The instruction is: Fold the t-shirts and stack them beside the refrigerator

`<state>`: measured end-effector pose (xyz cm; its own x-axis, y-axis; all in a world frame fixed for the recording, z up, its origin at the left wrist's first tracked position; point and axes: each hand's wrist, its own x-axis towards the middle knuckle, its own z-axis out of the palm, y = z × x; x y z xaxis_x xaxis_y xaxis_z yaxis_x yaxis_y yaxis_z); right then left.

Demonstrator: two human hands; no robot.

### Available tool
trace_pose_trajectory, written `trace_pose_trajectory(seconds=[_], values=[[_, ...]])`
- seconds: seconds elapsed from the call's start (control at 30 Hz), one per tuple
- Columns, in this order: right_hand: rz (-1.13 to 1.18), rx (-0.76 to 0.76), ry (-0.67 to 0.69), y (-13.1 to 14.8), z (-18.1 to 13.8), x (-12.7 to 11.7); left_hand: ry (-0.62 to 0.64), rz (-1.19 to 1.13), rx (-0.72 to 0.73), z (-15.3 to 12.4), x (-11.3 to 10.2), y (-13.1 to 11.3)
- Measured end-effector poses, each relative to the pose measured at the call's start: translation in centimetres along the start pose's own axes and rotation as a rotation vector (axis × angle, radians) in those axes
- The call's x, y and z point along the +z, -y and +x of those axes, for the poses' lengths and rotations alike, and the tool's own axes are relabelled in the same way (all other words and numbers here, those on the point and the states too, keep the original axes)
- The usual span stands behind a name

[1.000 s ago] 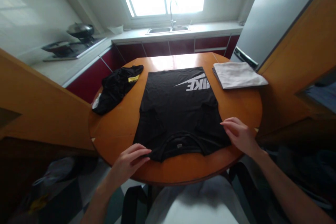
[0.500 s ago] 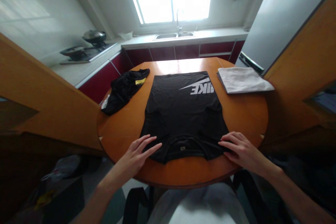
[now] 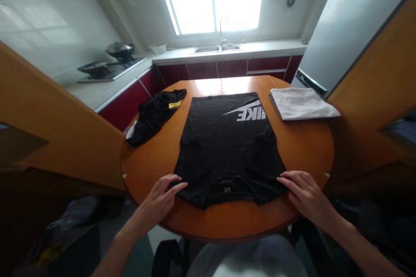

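Note:
A black T-shirt [image 3: 227,138] lies flat on the round wooden table [image 3: 227,220], its neckline toward me and a white NIKE print upside down near the far right. My left hand [image 3: 159,199] is at the left sleeve's edge, thumb on top and fingers closed round the cloth. On the opposite sleeve, my right hand [image 3: 303,192] pinches the outer corner between thumb and fingers. The fingertips under the fabric are hidden on both sides.
A crumpled black garment [image 3: 152,117] with a yellow patch lies at the table's left. Folded pale cloth [image 3: 302,104] rests at the right. Beyond are a counter with a sink [image 3: 208,49], a stove with pans [image 3: 120,49] and a fridge [image 3: 341,21].
Both hands have shifted outward to the sleeve edges, and their fingers have closed from a spread pose onto the cloth. The shirt stays flat; the camera view has tilted slightly up.

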<state>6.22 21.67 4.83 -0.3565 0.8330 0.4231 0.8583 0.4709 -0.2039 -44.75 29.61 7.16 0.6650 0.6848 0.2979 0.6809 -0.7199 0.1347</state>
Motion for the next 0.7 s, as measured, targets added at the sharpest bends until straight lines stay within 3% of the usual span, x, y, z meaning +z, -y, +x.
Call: trace_pose_trajectory(seconds=[0.3,0.7], values=[[0.087,-0.074,-0.063,-1.3,-0.9,0.4,-0.018,-0.121,0.126,-0.4,-0.8,1.6],[0.181,-0.136,-0.073,-1.7,0.8,-0.8,-0.153,-0.163,0.061,0.4,0.0,1.0]])
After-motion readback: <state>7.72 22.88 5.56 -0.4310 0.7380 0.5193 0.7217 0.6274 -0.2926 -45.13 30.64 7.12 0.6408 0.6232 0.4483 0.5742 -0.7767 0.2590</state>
